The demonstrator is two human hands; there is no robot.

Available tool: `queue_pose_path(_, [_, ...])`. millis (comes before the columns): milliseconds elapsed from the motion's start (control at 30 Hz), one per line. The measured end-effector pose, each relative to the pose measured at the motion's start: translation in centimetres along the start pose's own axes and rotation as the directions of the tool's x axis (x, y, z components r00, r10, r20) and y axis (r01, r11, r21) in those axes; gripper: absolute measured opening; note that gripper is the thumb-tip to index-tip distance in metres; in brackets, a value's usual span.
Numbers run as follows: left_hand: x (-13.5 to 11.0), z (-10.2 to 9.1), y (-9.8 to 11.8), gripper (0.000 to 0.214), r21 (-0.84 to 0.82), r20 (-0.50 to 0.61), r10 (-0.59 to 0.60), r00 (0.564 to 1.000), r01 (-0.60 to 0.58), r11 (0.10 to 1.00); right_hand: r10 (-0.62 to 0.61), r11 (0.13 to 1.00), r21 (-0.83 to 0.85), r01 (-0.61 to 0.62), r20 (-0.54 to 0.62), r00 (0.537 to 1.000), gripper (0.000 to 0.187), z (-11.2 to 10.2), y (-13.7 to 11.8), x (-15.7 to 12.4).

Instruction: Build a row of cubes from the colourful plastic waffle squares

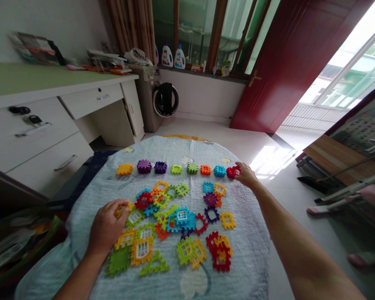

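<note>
At the right end of a row of stacked building blocks, my right hand [247, 176] is closed on a red block stack [233, 172], which stays on the cloth. My left hand [108, 223] curls its fingers round a yellow building piece [120, 211] at the left of the loose heap. Beside it lie a green window piece [134, 217] and a yellow window piece [142, 250]. Left of the red stack, the row holds a blue stack [219, 171], an orange stack [205, 170], a purple stack [144, 166] and others.
A pale blue cloth [237, 275] covers the round table. Loose notched pieces spread across its middle, among them a green triangle [155, 264] and red pieces [221, 261]. A desk [81, 85] stands at the left, a washing machine [146, 100] behind, a red door [268, 71] back right.
</note>
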State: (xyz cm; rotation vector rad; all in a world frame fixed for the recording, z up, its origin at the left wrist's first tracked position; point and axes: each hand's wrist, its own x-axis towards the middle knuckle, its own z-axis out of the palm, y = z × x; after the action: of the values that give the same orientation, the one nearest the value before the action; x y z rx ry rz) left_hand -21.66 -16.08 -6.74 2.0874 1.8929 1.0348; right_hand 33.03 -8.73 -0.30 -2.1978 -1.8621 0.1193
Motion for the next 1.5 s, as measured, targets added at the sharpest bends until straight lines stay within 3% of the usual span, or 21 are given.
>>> queue_pose_path(300, [0.1, 0.0, 0.0, 0.026, -0.011, -0.005, -0.012, 1.0, 0.012, 1.0, -0.118, 0.993, 0.038, 0.115, 0.111, 0.987, 0.072, 0.3, 1.4, 3.7])
queue_pose_path(667, [0.1, -0.3, 0.5, 0.023, -0.019, -0.006, -0.042, 0.999, 0.042, 0.999, -0.113, 0.993, 0.041, 0.109, 0.122, 0.986, 0.069, 1.5, 1.2, 3.7])
queue_pose_path(833, [0.0, -0.3, 0.6, 0.023, -0.022, -0.013, -0.04, 0.999, 0.04, 0.999, -0.103, 0.994, 0.047, 0.099, 0.081, 0.991, 0.072, 0.9, 0.9, 3.1])
queue_pose_path(967, [0.1, -0.2, 0.5, 0.024, -0.021, -0.01, -0.041, 0.999, 0.041, 0.999, -0.036, 0.984, 0.169, 0.058, -0.128, 0.991, 0.066, 0.1, 0.0, -0.2])
queue_pose_path(1067, [0.1, -0.2, 0.7, 0.024, -0.023, -0.016, -0.038, 0.999, 0.038, 0.999, 0.096, 0.925, 0.379, 0.023, -0.293, 0.951, 0.061, 0.7, -1.3, -4.7])
queue_pose_path(1200, [0.0, -0.3, 1.2, 0.023, -0.028, -0.021, -0.033, 0.999, 0.032, 0.999, 0.194, 0.869, 0.494, -0.025, -0.295, 0.935, 0.057, 3.4, -2.8, -11.1])
queue_pose_path(1333, [-0.2, -0.5, 1.6, 0.021, -0.023, -0.022, -0.03, 0.999, 0.029, 0.999, 0.148, 0.913, 0.408, -0.025, -0.272, 0.951, 0.044, 6.2, -3.5, -14.4])
queue_pose_path(1500, [-0.3, -0.5, 1.7, 0.02, -0.036, -0.034, -0.02, 0.999, 0.018, 0.999, 0.08, 0.968, 0.25, 0.005, -0.329, 0.941, 0.034, 7.5, -3.6, -14.6])
